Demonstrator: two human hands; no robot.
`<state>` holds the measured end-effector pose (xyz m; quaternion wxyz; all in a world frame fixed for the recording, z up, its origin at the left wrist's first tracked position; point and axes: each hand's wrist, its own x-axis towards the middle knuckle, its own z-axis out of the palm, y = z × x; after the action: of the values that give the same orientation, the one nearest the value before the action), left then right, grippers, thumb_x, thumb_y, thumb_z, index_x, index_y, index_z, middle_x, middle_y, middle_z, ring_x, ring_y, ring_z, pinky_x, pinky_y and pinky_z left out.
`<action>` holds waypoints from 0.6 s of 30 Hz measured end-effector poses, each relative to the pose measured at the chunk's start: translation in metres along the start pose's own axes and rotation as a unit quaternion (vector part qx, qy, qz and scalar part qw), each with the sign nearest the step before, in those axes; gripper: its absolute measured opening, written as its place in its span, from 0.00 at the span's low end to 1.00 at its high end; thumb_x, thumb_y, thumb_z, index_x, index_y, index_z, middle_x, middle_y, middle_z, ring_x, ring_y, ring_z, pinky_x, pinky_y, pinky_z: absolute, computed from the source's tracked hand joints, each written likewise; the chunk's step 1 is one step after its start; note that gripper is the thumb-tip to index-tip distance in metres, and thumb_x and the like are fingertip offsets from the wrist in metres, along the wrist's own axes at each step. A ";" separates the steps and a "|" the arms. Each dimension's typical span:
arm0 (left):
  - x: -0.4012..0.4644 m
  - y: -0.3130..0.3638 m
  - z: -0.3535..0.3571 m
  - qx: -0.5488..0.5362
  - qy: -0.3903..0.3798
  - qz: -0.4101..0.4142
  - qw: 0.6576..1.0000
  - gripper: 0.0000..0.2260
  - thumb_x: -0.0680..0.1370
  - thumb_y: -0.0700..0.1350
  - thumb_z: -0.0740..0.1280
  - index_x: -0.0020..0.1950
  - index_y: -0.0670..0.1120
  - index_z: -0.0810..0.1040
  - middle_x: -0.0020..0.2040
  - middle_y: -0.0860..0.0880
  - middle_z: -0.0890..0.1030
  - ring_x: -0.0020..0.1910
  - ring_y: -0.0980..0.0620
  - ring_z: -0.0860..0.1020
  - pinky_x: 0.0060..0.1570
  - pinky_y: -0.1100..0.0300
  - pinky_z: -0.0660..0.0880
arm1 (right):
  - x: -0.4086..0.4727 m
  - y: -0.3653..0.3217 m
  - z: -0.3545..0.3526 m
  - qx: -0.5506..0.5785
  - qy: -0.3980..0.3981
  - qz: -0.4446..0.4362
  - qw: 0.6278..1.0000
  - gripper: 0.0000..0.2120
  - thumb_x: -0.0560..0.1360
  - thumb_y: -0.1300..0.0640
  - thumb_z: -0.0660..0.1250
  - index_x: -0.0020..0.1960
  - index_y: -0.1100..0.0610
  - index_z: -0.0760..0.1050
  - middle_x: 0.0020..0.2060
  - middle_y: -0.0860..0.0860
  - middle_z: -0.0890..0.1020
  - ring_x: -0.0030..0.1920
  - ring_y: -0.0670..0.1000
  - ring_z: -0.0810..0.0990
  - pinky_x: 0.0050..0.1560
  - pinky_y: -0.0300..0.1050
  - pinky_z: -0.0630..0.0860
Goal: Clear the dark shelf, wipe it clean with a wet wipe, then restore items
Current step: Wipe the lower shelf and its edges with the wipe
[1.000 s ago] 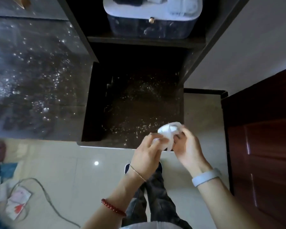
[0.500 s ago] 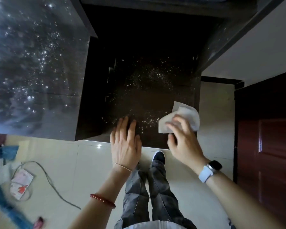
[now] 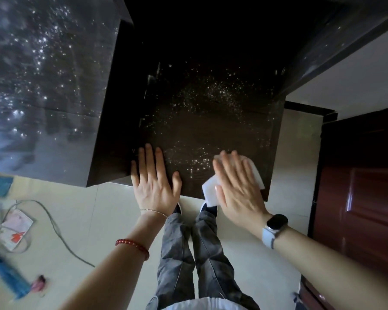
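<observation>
The dark shelf (image 3: 211, 121) is a sparkly black-brown surface in front of me, with nothing standing on it. My right hand (image 3: 238, 184) lies flat, palm down, on a white wet wipe (image 3: 210, 192) at the shelf's front right corner; the wipe sticks out under the fingers and overhangs the front edge. My left hand (image 3: 155, 180) rests flat on the shelf's front left part, fingers spread, holding nothing. The back of the shelf is in deep shadow.
A glossy dark cabinet side (image 3: 43, 86) rises on the left. A dark red wooden door (image 3: 363, 186) stands on the right. On the tiled floor at left lie a grey cable (image 3: 58, 233), a white packet (image 3: 15, 229) and a blue object (image 3: 7, 274). My legs (image 3: 195, 253) stand below the shelf edge.
Both hands first held the wipe in the air. The left hand went down flat on the shelf, and the right hand spread the wipe and pressed it flat at the front right corner.
</observation>
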<state>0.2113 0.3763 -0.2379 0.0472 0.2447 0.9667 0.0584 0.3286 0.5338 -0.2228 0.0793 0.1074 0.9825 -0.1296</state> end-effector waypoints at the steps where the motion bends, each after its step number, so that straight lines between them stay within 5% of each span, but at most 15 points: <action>1: 0.000 0.000 0.000 0.003 0.000 0.001 1.000 0.28 0.75 0.53 0.54 0.70 0.37 0.61 0.71 0.36 0.64 0.71 0.42 0.57 0.69 0.46 0.53 | -0.007 0.005 -0.003 -0.010 -0.027 -0.062 0.998 0.26 0.77 0.53 0.49 0.73 0.60 0.52 0.73 0.56 0.54 0.73 0.58 0.52 0.72 0.54 0.48; 3: 0.001 0.000 -0.001 0.005 -0.003 0.001 1.000 0.28 0.75 0.53 0.54 0.70 0.37 0.62 0.71 0.36 0.64 0.71 0.41 0.57 0.69 0.46 0.53 | -0.001 0.027 -0.014 -0.023 -0.032 -0.069 0.997 0.26 0.78 0.52 0.48 0.74 0.59 0.51 0.73 0.54 0.54 0.73 0.55 0.53 0.73 0.51 0.46; 8: 0.001 0.002 -0.001 0.004 -0.007 -0.006 1.000 0.28 0.74 0.53 0.53 0.70 0.37 0.62 0.71 0.36 0.63 0.71 0.41 0.56 0.69 0.46 0.52 | 0.070 0.055 -0.033 0.040 0.037 0.258 0.965 0.26 0.80 0.53 0.44 0.74 0.61 0.41 0.74 0.57 0.42 0.74 0.54 0.39 0.73 0.49 0.37; 11: 0.000 0.002 -0.003 0.001 -0.013 -0.011 1.000 0.29 0.74 0.53 0.53 0.69 0.37 0.62 0.70 0.35 0.64 0.71 0.41 0.57 0.69 0.45 0.53 | 0.045 0.012 -0.016 0.054 0.025 0.141 0.988 0.27 0.79 0.53 0.46 0.74 0.60 0.41 0.74 0.58 0.44 0.74 0.56 0.42 0.73 0.52 0.40; 14: 0.002 0.004 -0.008 0.002 -0.024 -0.011 1.000 0.28 0.74 0.53 0.53 0.69 0.36 0.63 0.70 0.35 0.65 0.70 0.41 0.58 0.68 0.45 0.54 | -0.006 0.000 -0.004 0.060 -0.006 -0.060 0.996 0.23 0.78 0.56 0.48 0.72 0.61 0.55 0.72 0.58 0.58 0.73 0.57 0.54 0.72 0.54 0.51; 16: 0.003 0.005 -0.011 -0.002 -0.029 -0.014 0.999 0.28 0.73 0.53 0.53 0.68 0.37 0.62 0.69 0.35 0.65 0.70 0.41 0.58 0.68 0.45 0.54 | 0.000 0.024 -0.012 0.088 0.001 -0.036 0.995 0.20 0.77 0.57 0.50 0.67 0.62 0.62 0.70 0.58 0.64 0.72 0.56 0.58 0.73 0.50 0.52; 18: 0.006 0.008 -0.017 -0.016 -0.030 -0.022 0.999 0.28 0.73 0.53 0.53 0.68 0.39 0.62 0.69 0.36 0.66 0.69 0.42 0.58 0.67 0.46 0.53 | 0.025 0.046 -0.028 0.102 0.038 0.080 0.991 0.18 0.77 0.59 0.53 0.65 0.62 0.66 0.70 0.60 0.65 0.72 0.58 0.59 0.74 0.48 0.49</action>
<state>0.2078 0.3841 -0.2205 0.0810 0.2244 0.9689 0.0658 0.3119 0.5892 -0.2113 0.0406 0.1983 0.9547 -0.2183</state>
